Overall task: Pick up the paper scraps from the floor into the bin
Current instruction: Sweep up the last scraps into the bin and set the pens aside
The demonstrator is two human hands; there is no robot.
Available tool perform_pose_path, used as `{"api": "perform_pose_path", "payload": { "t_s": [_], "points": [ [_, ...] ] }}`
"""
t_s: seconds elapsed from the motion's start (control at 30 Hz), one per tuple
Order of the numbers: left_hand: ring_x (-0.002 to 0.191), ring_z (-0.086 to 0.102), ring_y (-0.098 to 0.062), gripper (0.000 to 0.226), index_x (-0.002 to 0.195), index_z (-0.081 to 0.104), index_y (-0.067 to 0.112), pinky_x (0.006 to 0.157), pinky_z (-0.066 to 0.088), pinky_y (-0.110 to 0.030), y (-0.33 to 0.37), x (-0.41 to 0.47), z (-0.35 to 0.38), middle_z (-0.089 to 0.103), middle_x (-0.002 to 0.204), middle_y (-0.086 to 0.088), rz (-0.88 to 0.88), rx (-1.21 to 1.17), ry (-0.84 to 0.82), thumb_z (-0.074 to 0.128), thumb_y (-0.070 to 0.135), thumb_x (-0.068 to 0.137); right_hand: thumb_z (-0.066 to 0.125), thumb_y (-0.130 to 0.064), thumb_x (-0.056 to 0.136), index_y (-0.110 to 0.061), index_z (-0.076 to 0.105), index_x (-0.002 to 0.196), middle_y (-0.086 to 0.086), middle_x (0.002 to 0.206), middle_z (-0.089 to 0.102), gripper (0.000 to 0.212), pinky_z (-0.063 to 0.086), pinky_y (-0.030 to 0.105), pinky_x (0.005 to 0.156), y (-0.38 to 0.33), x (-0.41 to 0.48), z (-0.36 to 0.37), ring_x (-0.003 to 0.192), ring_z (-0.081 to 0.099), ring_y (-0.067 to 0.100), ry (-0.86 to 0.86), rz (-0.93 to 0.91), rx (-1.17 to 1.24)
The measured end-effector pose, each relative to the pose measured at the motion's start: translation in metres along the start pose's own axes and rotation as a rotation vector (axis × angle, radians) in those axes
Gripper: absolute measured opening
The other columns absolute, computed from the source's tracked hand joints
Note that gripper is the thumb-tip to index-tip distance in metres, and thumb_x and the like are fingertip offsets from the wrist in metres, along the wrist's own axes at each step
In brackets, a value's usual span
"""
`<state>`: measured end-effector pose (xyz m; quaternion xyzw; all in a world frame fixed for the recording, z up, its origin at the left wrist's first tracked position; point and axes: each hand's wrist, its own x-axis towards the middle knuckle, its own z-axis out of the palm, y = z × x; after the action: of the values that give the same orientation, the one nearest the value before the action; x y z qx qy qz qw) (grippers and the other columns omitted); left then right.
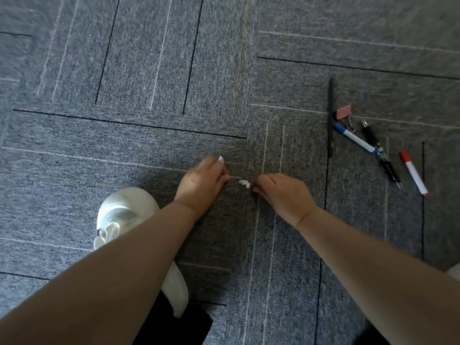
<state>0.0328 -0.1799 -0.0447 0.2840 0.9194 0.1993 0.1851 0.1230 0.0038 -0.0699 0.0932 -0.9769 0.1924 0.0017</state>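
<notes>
Head view, floor scrap (244, 183) just off R hand (281, 195) (grip curled, empty), L hand (201, 185) grip pinching 2nd scrap (220, 158)

An office is suggested by the floor (74, 170), which is covered with grey, short-piled carpet tiles (154, 70) laid at right angles to one another, marked with thin dark and pale lines and parted by plainly seen seams. Office stationery is scattered on it at the right: a pink binder clip (344, 112), a blue-capped whiteboard marker (354, 140), a red-capped marker (413, 173), a black pen (382, 155) and a thin dark strip (330, 120), perhaps a ruler, all lying close together.
</notes>
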Motion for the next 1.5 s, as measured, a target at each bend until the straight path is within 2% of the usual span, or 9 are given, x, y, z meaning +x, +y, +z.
{"api": "perform_pose_path", "payload": {
  "t_s": [0.2, 0.3, 0.5, 0.7, 0.87, 0.93, 1.07, 1.17, 1.5],
  "points": [
    [0.089, 0.058, -0.032, 0.03, 0.113, 0.051, 0.008, 0.078, 0.048, -0.042, 0.006, 0.012, -0.005, 0.045, 0.12, -0.01, -0.078, 0.039, -0.045, 0.055, 0.028, 0.09, 0.065, -0.009, 0.085, -0.003, 0.055, 0.08, 0.009, 0.061, 0.058, 0.012, 0.039, 0.028, 0.037, 0.004, -0.024, -0.007, 0.045, 0.052, 0.026, 0.117, 0.167, 0.138],
    [0.099, 0.057, -0.035, 0.044, 0.129, 0.042, 0.013, 0.083, 0.047, -0.045, 0.01, 0.021, -0.006, 0.044, 0.128, -0.01, -0.13, 0.06, -0.074, 0.054, 0.03, 0.091, 0.056, -0.025, 0.091, -0.004, 0.054, 0.08, 0.007, 0.058, 0.057, 0.023, 0.034, 0.025, 0.037, 0.005, -0.029, -0.008, 0.043, 0.048, 0.021, 0.149, 0.222, 0.2],
    [0.089, 0.057, -0.029, 0.018, 0.096, 0.062, 0.004, 0.077, 0.048, -0.039, 0.008, 0.021, -0.001, 0.055, 0.106, -0.011, -0.081, 0.017, 0.03, 0.058, 0.02, 0.089, 0.04, -0.032, 0.092, -0.006, 0.056, 0.081, 0.005, 0.059, 0.059, 0.032, 0.034, 0.022, 0.038, 0.008, -0.037, -0.013, 0.044, 0.051, 0.019, 0.171, 0.245, 0.195],
    [0.068, 0.06, -0.028, 0.023, 0.079, 0.063, 0.006, 0.063, 0.051, -0.033, 0.018, 0.0, 0.011, 0.063, 0.078, -0.01, 0.216, 0.051, -0.113, 0.054, 0.027, 0.085, 0.059, -0.018, 0.089, -0.006, 0.056, 0.08, 0.005, 0.057, 0.058, 0.016, 0.033, 0.024, 0.035, 0.016, -0.042, -0.017, 0.042, 0.049, 0.018, 0.173, 0.281, 0.171],
    [0.104, 0.054, -0.028, 0.047, 0.125, 0.05, 0.007, 0.092, 0.042, -0.038, 0.029, -0.002, 0.019, 0.059, 0.111, -0.012, 0.169, 0.053, -0.19, 0.06, 0.031, 0.086, 0.057, -0.019, 0.089, -0.006, 0.055, 0.078, 0.001, 0.055, 0.055, 0.017, 0.02, 0.011, 0.037, 0.021, -0.045, -0.019, 0.041, 0.039, 0.011, 0.148, 0.288, 0.133],
    [0.105, 0.051, -0.027, 0.057, 0.127, 0.048, 0.009, 0.093, 0.042, -0.039, 0.032, -0.002, 0.025, 0.055, 0.113, -0.012, 0.225, 0.141, -0.229, 0.063, 0.04, 0.082, 0.054, -0.023, 0.091, -0.006, 0.054, 0.078, 0.0, 0.055, 0.053, 0.021, 0.014, 0.007, 0.04, 0.022, -0.046, -0.019, 0.042, 0.036, 0.009, 0.138, 0.293, 0.119],
    [0.072, 0.059, -0.03, 0.036, 0.092, 0.061, 0.008, 0.06, 0.053, -0.038, 0.039, 0.001, 0.034, 0.059, 0.083, -0.012, 0.294, 0.253, -0.129, 0.073, 0.034, 0.072, 0.055, -0.024, 0.088, -0.006, 0.054, 0.079, 0.003, 0.056, 0.057, 0.02, 0.029, 0.019, 0.035, 0.02, -0.052, -0.015, 0.041, 0.049, 0.017, 0.135, 0.304, 0.105],
    [0.056, 0.057, -0.026, 0.025, 0.076, 0.059, 0.009, 0.045, 0.047, -0.03, 0.042, 0.006, 0.037, 0.058, 0.07, -0.009, 0.315, 0.284, -0.058, 0.055, 0.033, 0.08, 0.059, -0.023, 0.089, -0.006, 0.054, 0.077, 0.003, 0.055, 0.056, 0.021, 0.029, 0.019, 0.036, 0.019, -0.056, -0.013, 0.04, 0.048, 0.018, 0.165, 0.307, 0.116],
    [0.05, 0.053, -0.025, 0.03, 0.068, 0.051, 0.005, 0.042, 0.043, -0.027, 0.041, -0.004, 0.049, 0.055, 0.064, -0.01, 0.401, 0.079, -0.024, 0.041, 0.028, 0.085, 0.037, -0.034, 0.092, -0.007, 0.052, 0.078, 0.001, 0.052, 0.051, 0.033, 0.026, 0.02, 0.034, 0.027, -0.07, -0.016, 0.039, 0.043, 0.016, 0.149, 0.331, 0.141]
  ]
}}
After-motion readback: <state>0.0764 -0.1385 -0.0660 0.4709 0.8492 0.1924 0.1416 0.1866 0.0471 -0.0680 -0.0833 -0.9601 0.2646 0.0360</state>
